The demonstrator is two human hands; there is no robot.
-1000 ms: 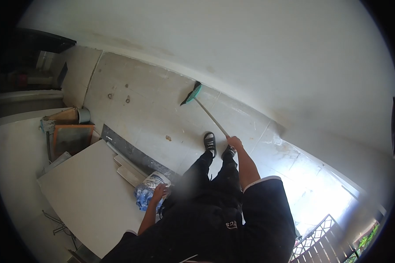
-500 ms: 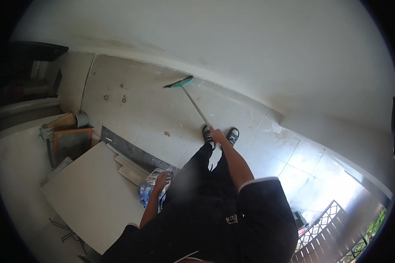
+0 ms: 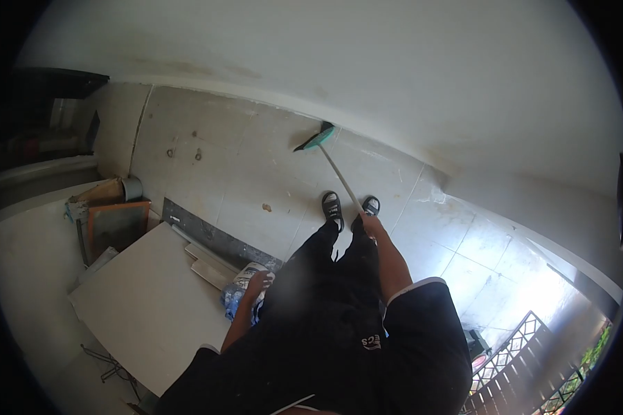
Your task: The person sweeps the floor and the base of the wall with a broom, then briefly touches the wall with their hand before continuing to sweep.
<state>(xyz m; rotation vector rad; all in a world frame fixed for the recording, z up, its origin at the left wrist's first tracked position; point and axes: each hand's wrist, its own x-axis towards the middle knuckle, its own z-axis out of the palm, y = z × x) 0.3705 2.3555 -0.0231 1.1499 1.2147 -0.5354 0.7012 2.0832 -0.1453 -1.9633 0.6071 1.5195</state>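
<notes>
My right hand (image 3: 372,225) is closed around the upper end of a broom's pale handle. The broom (image 3: 318,140) has a teal head with dark bristles, which rests on the tiled floor close to the foot of the wall. My left hand (image 3: 259,283) hangs at my side with loosely bent fingers and no tool in it. In this view it overlaps a white and blue plastic bag (image 3: 237,285) that stands by the large pale board.
The large pale board (image 3: 142,304) lies to the left, beside narrow planks (image 3: 208,267) and a wood-framed panel (image 3: 119,225). A long wall (image 3: 422,90) borders the floor (image 3: 256,180), which has small debris on it. A slatted metal gate (image 3: 516,366) stands at lower right.
The broom head has moved right along the wall, and my right hand has shifted right and slightly down with the handle. My left hand has barely moved.
</notes>
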